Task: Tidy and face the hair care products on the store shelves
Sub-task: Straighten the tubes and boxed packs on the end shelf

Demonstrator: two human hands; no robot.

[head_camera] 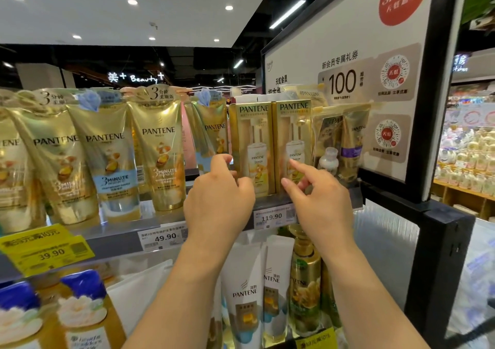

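Note:
Two gold Pantene boxes stand side by side on the top shelf, fronts facing me: the left box [251, 134] and the right box [293, 126]. My left hand [217, 198] pinches the left box's lower left edge, with the index finger along its side and the thumb on its front. My right hand [318, 201] holds nothing. Its index fingertip and thumb tip touch the lower front of the right box and its other fingers are curled. To the left stands a row of gold Pantene tubes [160, 156], some of them leaning.
A clear-wrapped bundle of tubes [338, 140] stands right of the boxes, against a black-framed sign board [439, 107]. The shelf edge [117, 241] carries price tags, one reading 119.90 [272, 217]. White Pantene tubes [246, 295] and a gold pump bottle [305, 281] fill the shelf below.

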